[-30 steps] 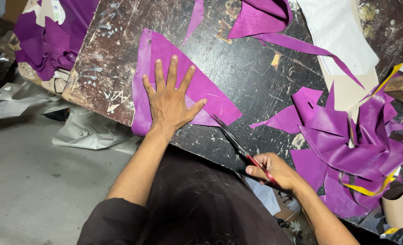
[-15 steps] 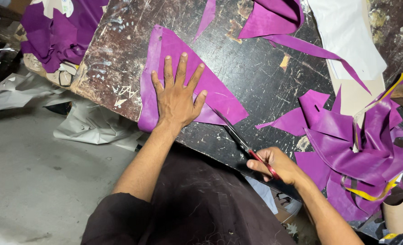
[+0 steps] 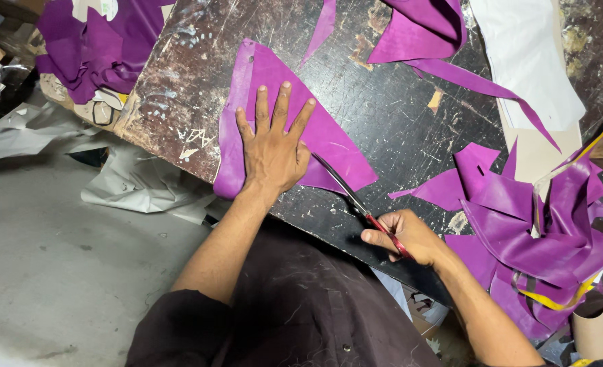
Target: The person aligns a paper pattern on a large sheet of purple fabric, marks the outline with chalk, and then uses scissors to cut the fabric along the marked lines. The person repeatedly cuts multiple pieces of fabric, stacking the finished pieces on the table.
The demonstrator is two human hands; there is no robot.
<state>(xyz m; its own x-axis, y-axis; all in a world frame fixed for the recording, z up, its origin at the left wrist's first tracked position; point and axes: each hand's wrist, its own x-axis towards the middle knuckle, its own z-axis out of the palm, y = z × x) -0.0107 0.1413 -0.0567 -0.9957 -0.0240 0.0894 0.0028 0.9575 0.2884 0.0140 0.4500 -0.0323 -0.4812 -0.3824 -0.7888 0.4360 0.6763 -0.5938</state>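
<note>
The left hand [image 3: 271, 151] lies flat, fingers spread, on a smooth purple triangular sheet [image 3: 328, 136] on the scarred black table [image 3: 396, 102], while the right hand [image 3: 410, 236], gripping red-handled scissors [image 3: 352, 197], has pushed their blades further in along the sheet's edge.

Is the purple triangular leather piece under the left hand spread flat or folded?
Spread flat: the purple triangular leather piece lies smooth on the dark worktable, pressed by the left hand.

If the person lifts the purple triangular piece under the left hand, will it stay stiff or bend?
The purple triangular piece would probably droop: similar purple offcuts lie folded and curled. It looks thin and likely light, lying flat on the table. It may slide easily, since the left hand presses it flat while the right hand works the scissors.
</note>
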